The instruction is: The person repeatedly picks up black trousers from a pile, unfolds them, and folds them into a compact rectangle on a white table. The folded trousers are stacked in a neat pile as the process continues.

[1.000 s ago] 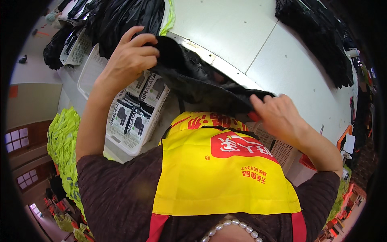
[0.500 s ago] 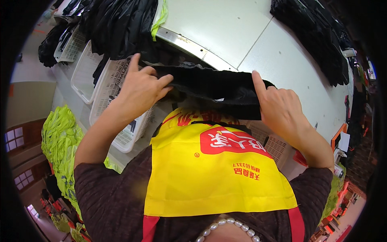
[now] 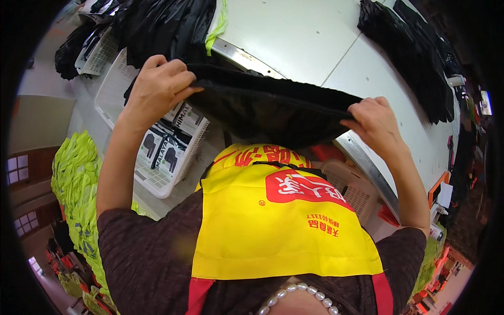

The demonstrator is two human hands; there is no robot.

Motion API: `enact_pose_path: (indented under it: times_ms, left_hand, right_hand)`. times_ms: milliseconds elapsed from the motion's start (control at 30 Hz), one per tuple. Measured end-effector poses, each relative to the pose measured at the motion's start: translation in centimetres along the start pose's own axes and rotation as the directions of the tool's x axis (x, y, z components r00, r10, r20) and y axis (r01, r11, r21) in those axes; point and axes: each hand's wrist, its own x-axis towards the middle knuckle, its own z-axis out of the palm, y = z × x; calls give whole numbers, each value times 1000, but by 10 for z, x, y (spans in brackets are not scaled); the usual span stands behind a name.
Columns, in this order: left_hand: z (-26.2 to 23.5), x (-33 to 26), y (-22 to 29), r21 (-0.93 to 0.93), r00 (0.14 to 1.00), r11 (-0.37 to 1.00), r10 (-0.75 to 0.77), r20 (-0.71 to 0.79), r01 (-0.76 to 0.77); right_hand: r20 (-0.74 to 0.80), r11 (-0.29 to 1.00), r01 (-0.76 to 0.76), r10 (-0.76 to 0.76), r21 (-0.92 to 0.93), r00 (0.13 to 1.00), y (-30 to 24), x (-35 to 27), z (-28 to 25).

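Observation:
A black garment (image 3: 273,113) is stretched wide between my hands, in front of the yellow apron (image 3: 283,231). Its upper edge looks thick and fuzzy, while the side facing me is smooth and slightly shiny. At its left corner, my left hand (image 3: 161,88) is closed on the edge, fingers curled and thumb pressed against it. My right hand (image 3: 373,118) pinches the opposite corner, a little lower, above the metal table edge. The garment sags between the two grips. Which part of the clothing this is, I cannot tell.
A white table (image 3: 273,42) with a metal edge lies beyond, bearing black garments (image 3: 163,31) at left and more black garments (image 3: 407,63) at right. A white basket (image 3: 193,156) holds flat printed packages (image 3: 169,156). Yellow-green garments (image 3: 76,178) hang far left; a beige basket (image 3: 359,194) sits low right.
My hands have moved farther apart, the left one up and leftward. My extended fingers have closed on the garment's corners, and the fabric is spread wider, with its smooth side showing.

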Motion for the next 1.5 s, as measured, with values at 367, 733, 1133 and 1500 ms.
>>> enact_pose_path:
  times_ms: [367,733,1133,1500]
  left_hand:
    - [-59,2,0,100,938,935,-345,19,341]
    - [-66,25,-19,-2,921,963,-258,-291,269]
    - [-68,15,-62,-120,809,915,-398,-433,386]
    - [-89,53,-19,-460,744,772,25,-668,-439]
  right_hand:
    - [-348,974,-148,81,-171,934,-18,39,-62]
    - [-400,903,-178,7,-392,916,23,85,-70]
    - [-124,513,-65,325,856,938,44,103,-61]
    - [-463,-491,137,-641,860,612,-74,101,-91]
